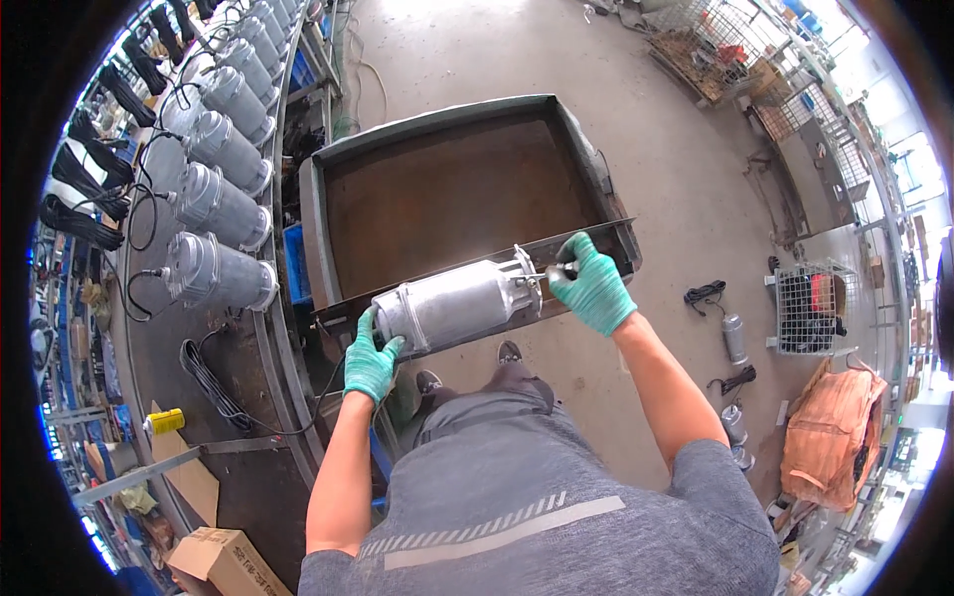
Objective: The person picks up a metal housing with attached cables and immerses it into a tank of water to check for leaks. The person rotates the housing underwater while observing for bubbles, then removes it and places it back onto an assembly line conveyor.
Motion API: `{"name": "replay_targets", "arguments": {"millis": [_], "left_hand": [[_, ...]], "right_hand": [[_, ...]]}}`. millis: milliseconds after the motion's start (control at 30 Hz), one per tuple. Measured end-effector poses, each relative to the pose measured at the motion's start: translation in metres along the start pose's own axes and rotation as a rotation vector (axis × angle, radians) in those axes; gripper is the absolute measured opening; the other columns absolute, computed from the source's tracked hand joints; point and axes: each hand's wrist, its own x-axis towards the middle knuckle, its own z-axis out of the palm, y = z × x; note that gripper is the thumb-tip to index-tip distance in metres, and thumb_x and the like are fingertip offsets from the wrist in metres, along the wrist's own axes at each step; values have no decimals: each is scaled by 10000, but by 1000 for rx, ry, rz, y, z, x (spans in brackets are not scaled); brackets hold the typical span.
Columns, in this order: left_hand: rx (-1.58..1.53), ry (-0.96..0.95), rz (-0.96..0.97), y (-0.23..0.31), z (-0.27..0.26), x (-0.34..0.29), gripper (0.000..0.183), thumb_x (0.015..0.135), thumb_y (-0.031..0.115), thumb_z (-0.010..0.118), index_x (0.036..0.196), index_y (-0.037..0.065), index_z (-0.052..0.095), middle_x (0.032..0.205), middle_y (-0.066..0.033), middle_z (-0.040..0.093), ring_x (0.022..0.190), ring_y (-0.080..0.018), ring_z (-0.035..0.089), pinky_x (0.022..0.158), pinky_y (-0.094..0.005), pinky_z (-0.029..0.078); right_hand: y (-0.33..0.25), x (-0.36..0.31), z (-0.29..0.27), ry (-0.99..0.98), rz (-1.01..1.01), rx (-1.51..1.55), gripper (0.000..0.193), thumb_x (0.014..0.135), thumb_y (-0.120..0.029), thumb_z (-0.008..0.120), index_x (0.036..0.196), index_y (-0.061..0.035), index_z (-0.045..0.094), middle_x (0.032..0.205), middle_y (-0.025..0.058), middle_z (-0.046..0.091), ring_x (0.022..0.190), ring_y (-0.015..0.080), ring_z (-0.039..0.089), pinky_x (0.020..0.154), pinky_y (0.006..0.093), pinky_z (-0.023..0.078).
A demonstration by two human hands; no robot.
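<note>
A silver cylindrical pump motor (452, 303) lies on its side across the near edge of a dark metal tank (447, 117). My left hand (371, 366), in a green knit glove, grips its left end, thumb and fingers spread round the rim of the housing. At the other end, a flange on posts surrounds a thin shaft (538, 277). My right hand (593, 285), gloved alike, is closed round the outer end of this shaft; the fingers partly hide what they hold. A black cable (326, 395) runs from near my left hand onto the bench.
On the left bench (149, 368) stand several similar motors (221, 270) in a row, with coiled black cables. A yellow can (164, 421) and a cardboard box (224, 561) are nearer me. To the right are a wire basket (810, 310), an orange sack (833, 437) and a small motor (734, 338) on the floor.
</note>
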Motion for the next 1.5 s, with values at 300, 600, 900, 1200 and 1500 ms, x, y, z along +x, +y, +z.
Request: {"name": "replay_targets", "arguments": {"millis": [300, 600, 900, 1200, 1500], "left_hand": [[13, -31, 36, -6, -2, 3, 779, 888, 250, 819, 1568, 239, 439, 1170, -304, 697, 1080, -476, 675, 914, -499, 550], [-42, -87, -25, 5, -10, 4, 750, 897, 115, 803, 1563, 165, 461, 1275, -262, 696, 1171, -336, 706, 991, -412, 552], [-154, -89, -26, 4, -8, 8, 750, 863, 55, 825, 1535, 97, 494, 1327, -207, 696, 1177, -254, 693, 1024, -372, 536], [-176, -86, -37, 3, -7, 8, 760, 861, 68, 829, 1539, 97, 488, 1330, -208, 694, 1163, -250, 695, 1032, -370, 532], [-151, -112, -77, 14, -14, 6, 754, 865, 75, 826, 1539, 97, 487, 1347, -221, 681, 1211, -266, 681, 1047, -371, 525]], "right_hand": [[-6, -4, 41, -14, -306, -473, 139, 887, -125, 689, 960, -49, 598, 861, 208, 652, 777, 435, 660, 653, 504, 541], [-1, -6, 42, -113, -321, -657, 385, 901, -202, 691, 1219, 2, 624, 904, 196, 673, 740, 370, 695, 630, 469, 569], [10, 4, 45, -152, -324, -632, 262, 903, -201, 663, 1080, -13, 617, 869, 201, 657, 681, 383, 671, 595, 488, 553], [0, 4, 46, -129, -279, -616, 125, 901, -166, 646, 919, -56, 587, 823, 193, 640, 695, 403, 657, 607, 488, 544], [10, 2, 47, -132, -357, -652, 240, 911, -212, 649, 1040, -13, 613, 831, 183, 652, 670, 361, 674, 570, 468, 550]]}}
